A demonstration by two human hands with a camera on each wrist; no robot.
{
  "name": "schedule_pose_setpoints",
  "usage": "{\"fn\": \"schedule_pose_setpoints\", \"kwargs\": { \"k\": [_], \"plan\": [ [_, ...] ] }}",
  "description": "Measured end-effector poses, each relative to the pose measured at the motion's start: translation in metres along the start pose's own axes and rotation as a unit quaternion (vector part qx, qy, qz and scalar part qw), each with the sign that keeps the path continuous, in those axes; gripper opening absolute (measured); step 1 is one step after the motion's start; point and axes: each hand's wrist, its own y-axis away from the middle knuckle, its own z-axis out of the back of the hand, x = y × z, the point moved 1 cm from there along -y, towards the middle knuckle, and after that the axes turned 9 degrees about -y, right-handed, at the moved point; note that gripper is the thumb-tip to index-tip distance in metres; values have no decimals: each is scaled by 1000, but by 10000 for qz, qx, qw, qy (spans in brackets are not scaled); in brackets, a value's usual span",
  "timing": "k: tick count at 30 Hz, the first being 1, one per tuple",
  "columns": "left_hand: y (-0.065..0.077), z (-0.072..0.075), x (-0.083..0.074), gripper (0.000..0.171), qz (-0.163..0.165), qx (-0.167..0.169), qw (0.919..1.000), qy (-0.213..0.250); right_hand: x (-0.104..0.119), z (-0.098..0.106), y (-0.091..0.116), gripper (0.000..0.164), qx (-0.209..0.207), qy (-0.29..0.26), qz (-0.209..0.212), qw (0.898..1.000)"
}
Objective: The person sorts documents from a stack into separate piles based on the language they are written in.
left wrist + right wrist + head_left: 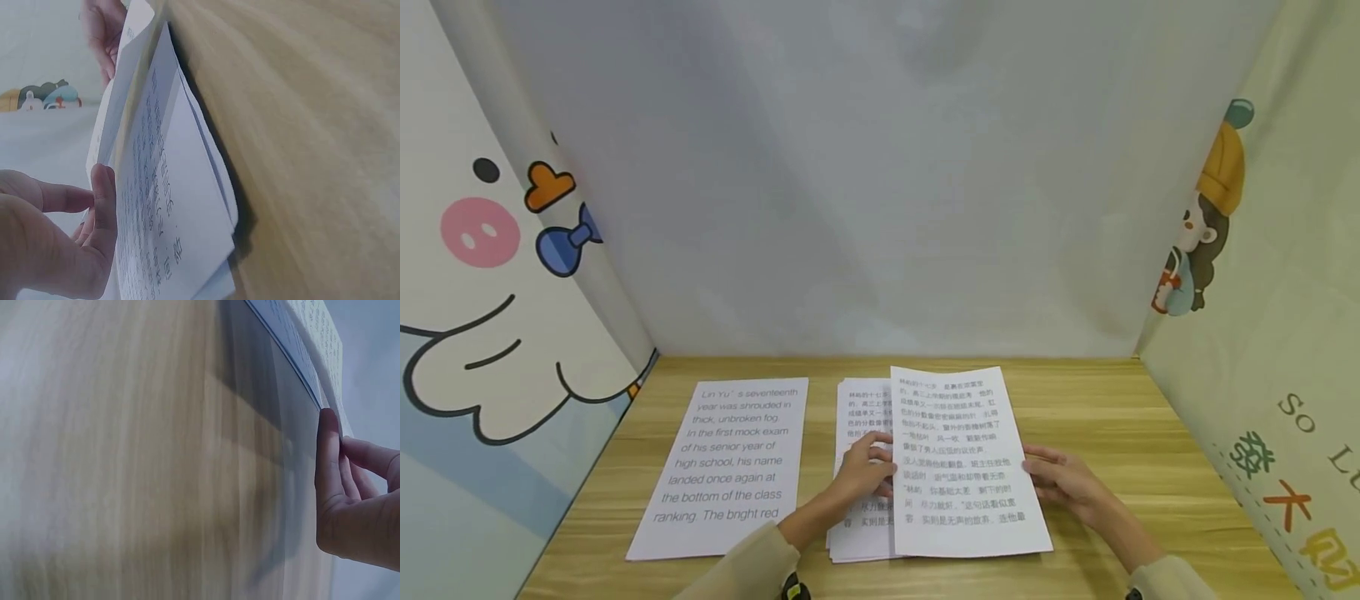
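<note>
A printed sheet of paper (964,467) with Chinese text is held up off the table between both hands. My left hand (863,471) pinches its left edge; the left wrist view shows thumb and fingers (103,206) meeting at that edge. At the right edge, my right hand (1063,482) pinches the paper between thumb and fingers, as the right wrist view also shows (356,500). Below and to the left lies a stack of Chinese-text sheets (861,542), partly covered by the raised sheet and my left hand. Its edges are slightly uneven in the left wrist view.
Left of the stack, a sheet with large English text (726,467) lies on the wood-grain table (1157,467). A pale back panel (880,208) and cartoon-printed side panels (1285,333) enclose the table on three sides.
</note>
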Motion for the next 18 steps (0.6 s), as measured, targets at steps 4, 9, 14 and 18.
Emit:
{"fn": "schedule_pose_setpoints", "kwargs": {
  "k": [4,9,14,18],
  "plan": [
    [-4,-9,-4,49,0,10,10000,47,-1,10,2,69,-44,-40,19,10000],
    [-8,-18,-9,48,-50,29,9999,130,0,21,5,68,-15,-91,47,9999],
    [-15,-28,-14,47,-73,70,9998,150,2,31,10,66,-196,-196,0,9996],
    [-19,-36,-17,46,-86,137,9997,199,3,41,12,62,-299,-252,-35,9992]
  ]
}}
